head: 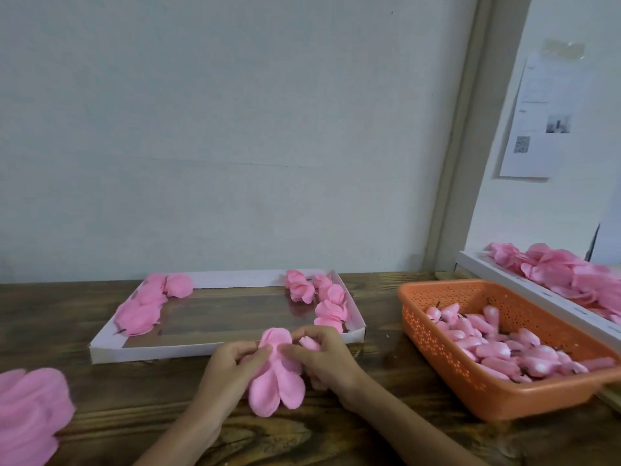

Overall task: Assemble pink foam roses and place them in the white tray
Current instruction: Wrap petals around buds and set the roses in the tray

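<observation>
Both your hands, left [232, 359] and right [327, 353], pinch the rose [277, 375] just in front of the tray [215, 349]; petals point back at you, the tray's straight ahead.

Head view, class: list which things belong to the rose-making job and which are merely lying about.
Belong to the job:
- half-made rose, pinched by the left hand and right hand
- white tray with finished roses
- orange basket of foam buds
- petal pile, petal box

Just lying about:
- paper sheet on the wall
- beige wall trim
</observation>
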{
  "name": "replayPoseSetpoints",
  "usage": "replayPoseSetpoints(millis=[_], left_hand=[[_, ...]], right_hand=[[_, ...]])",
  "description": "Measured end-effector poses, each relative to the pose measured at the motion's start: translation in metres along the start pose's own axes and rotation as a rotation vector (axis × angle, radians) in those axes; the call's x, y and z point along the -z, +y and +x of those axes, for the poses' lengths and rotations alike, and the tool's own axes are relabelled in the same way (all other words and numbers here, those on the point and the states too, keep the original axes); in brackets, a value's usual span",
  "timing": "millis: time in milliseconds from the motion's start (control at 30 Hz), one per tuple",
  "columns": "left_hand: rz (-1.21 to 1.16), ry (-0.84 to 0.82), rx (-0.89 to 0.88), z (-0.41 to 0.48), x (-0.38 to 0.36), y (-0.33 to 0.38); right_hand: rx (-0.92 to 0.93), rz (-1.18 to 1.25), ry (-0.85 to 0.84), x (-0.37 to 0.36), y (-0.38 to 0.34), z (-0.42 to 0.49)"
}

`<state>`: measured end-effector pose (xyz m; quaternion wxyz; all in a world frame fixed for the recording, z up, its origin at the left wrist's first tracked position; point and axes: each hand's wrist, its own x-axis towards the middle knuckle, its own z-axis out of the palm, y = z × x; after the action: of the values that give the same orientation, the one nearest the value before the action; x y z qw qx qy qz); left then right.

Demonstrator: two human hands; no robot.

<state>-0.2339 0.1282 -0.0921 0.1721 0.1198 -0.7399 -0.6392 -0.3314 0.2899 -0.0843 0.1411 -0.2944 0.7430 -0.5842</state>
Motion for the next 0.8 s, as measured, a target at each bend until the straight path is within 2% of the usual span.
replayPoseSetpoints(millis=[200,400,500,633,800], left_hand=[[-0.036,0.021,0.006,0.002,-0.004,0.001],[0.023,0.094,-0.064,0.004,0.003,0.001],[0.051,0.101,-0.053,0.004,0.002,-0.001],[0.094,0.156,-0.064,0.004,0.005,-0.002],[0.109,0.193,-0.047,0.004,0.008,-0.001]], right_hand=[[-0.033,0.01,0.017,0.003,0.003,0.003],[0.127,-0.213,0.115,-0.003,0.007,0.004],[0.14,-0.248,0.189,-0.004,0.012,0.005],[0.136,-0.117,0.299,-0.001,0.012,0.007],[0.096,0.214,0.255,0.003,0.006,0.005]])
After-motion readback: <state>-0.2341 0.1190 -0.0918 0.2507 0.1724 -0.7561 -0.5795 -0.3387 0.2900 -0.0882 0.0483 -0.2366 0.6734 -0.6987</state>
